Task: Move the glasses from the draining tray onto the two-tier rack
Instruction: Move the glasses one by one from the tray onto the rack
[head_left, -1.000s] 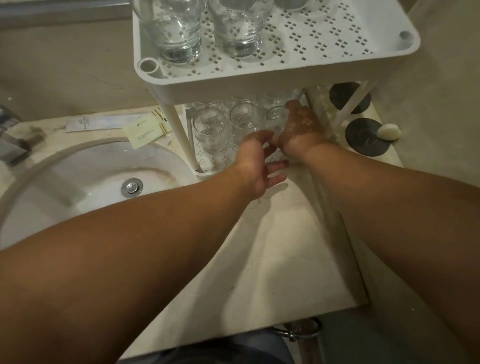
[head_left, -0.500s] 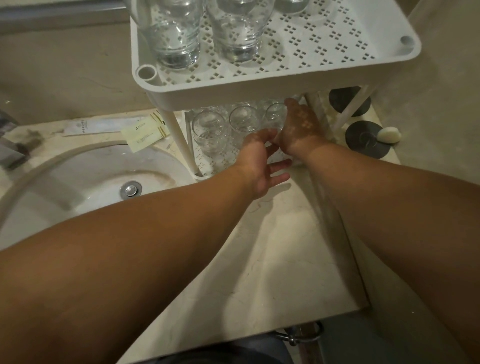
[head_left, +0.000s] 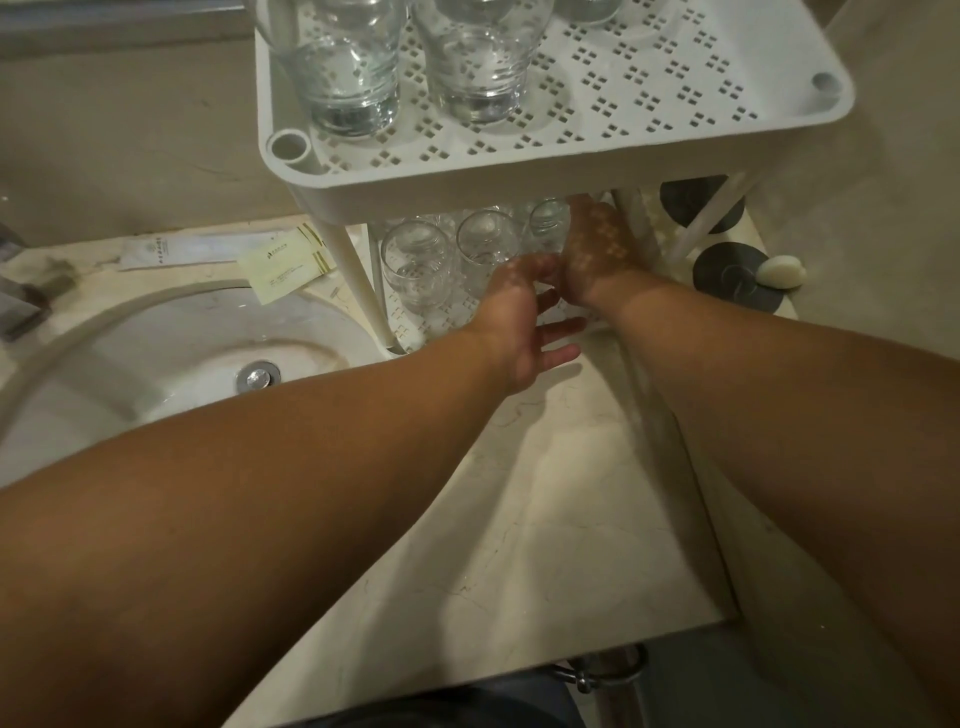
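The white two-tier rack (head_left: 519, 179) stands on the counter. Its perforated upper tier carries clear glasses (head_left: 348, 67) near the back left. Several more glasses (head_left: 415, 260) stand on the lower tier. Both my hands reach into the lower tier. My right hand (head_left: 597, 249) lies back-up against the rightmost glass (head_left: 548, 223); its fingers are hidden under the upper tier. My left hand (head_left: 519, 322) is beside it at the tier's front edge. Its lower fingers are straight and its upper fingers are close to a middle glass (head_left: 485, 247).
A white sink basin (head_left: 171, 343) with a metal drain (head_left: 257, 375) lies to the left. Paper sachets (head_left: 280, 265) lie behind it. Two dark round coasters (head_left: 727, 275) and a white soap (head_left: 779, 271) sit right of the rack. Pale marble counter (head_left: 519, 493) extends toward me.
Both hands stay at the lower tier almost unmoved. The left hand has edged slightly deeper toward the glasses.
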